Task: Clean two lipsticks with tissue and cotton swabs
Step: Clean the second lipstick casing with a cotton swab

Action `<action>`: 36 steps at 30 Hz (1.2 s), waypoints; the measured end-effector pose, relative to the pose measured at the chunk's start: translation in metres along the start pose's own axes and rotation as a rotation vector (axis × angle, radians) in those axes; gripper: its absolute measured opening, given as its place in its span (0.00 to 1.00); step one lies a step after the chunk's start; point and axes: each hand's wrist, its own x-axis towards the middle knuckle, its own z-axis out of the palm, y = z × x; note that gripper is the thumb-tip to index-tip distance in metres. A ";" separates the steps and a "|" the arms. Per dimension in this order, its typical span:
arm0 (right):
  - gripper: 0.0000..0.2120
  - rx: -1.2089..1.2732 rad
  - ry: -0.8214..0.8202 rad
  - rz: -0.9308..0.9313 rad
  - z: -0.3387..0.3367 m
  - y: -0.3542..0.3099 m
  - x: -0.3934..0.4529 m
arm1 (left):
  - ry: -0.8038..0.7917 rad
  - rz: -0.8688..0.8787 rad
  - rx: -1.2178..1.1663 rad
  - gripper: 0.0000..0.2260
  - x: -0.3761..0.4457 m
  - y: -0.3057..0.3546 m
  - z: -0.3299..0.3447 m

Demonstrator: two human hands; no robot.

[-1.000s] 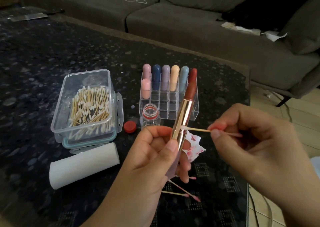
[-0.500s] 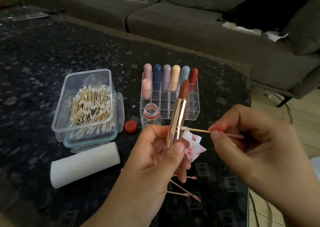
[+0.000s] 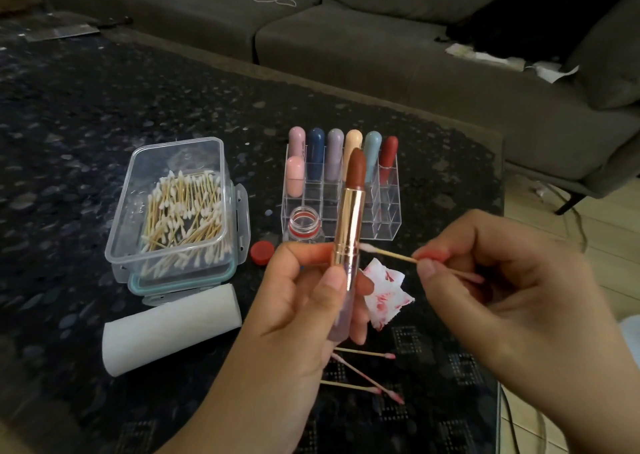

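Left hand (image 3: pixel 304 301) gripped the lipstick (image 3: pixel 349 232) upright over the surface, bullet out. Right hand (image 3: pixel 498 280) pinched a swab (image 3: pixel 391 253), tip touching the gold collar. I'd say roll the tube slowly, light pressure, and steer clear of the bullet.

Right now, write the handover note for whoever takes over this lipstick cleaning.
Left hand holds the open lipstick upright. Right hand pinches a swab, white tip at the gold tube.
Three pink-tipped swabs and a stained tissue lie on the table; clean swabs in the box, tissue roll beside it, other lipsticks in the rack.
Done: some wiping.
Left: finish this tube; whether a second is cleaned, cannot tell.
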 end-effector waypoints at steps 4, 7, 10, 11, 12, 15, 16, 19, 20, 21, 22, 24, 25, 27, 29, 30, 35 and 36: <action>0.04 0.029 0.012 -0.010 0.000 0.000 0.001 | -0.005 -0.024 0.022 0.05 0.000 -0.001 -0.003; 0.03 0.066 0.014 0.001 -0.001 -0.001 0.001 | -0.041 -0.030 0.039 0.10 0.001 -0.003 -0.006; 0.03 0.090 0.017 0.010 -0.001 -0.003 0.001 | -0.091 -0.015 0.126 0.11 0.001 -0.005 -0.006; 0.03 0.084 0.014 0.008 -0.001 -0.004 0.001 | -0.098 -0.013 0.137 0.11 0.001 -0.006 -0.006; 0.03 0.070 0.008 0.001 0.000 -0.004 0.002 | -0.098 -0.015 0.137 0.11 0.000 -0.006 -0.005; 0.03 0.014 -0.010 -0.020 0.004 -0.006 0.001 | -0.087 -0.010 0.149 0.08 0.000 -0.007 -0.005; 0.03 0.006 -0.014 -0.018 0.004 -0.006 0.001 | -0.084 -0.003 0.154 0.07 0.000 -0.008 -0.005; 0.03 0.004 0.000 -0.024 0.002 -0.007 0.001 | -0.069 0.009 0.160 0.05 0.000 -0.008 -0.006; 0.03 0.018 0.019 -0.025 0.001 -0.006 0.001 | -0.064 0.006 0.157 0.05 0.000 -0.008 -0.006; 0.03 0.037 0.035 -0.022 0.000 -0.006 0.001 | -0.060 0.003 0.153 0.04 0.000 -0.008 -0.006; 0.03 0.045 0.044 -0.023 0.000 -0.005 0.002 | -0.058 0.004 0.149 0.04 -0.001 -0.008 -0.005; 0.04 0.027 0.025 -0.038 0.000 -0.004 0.001 | -0.065 0.012 0.132 0.03 -0.001 -0.007 -0.005; 0.04 0.016 0.003 -0.043 0.001 -0.004 0.000 | -0.072 0.015 0.121 0.03 0.000 -0.006 -0.005; 0.04 0.013 -0.025 -0.041 0.001 -0.005 -0.001 | -0.082 0.017 0.107 0.04 -0.001 -0.005 -0.004; 0.03 0.012 -0.005 -0.042 0.000 -0.005 0.000 | -0.095 0.023 0.117 0.05 -0.001 -0.004 -0.004; 0.03 0.018 0.012 -0.037 -0.001 -0.005 0.001 | -0.103 0.025 0.127 0.05 -0.002 -0.004 -0.003; 0.03 0.017 -0.018 -0.042 0.000 -0.005 0.001 | -0.119 0.024 0.114 0.04 -0.002 -0.004 -0.003; 0.03 0.023 -0.029 -0.036 0.001 -0.006 0.001 | -0.128 0.018 0.099 0.04 -0.002 -0.003 -0.003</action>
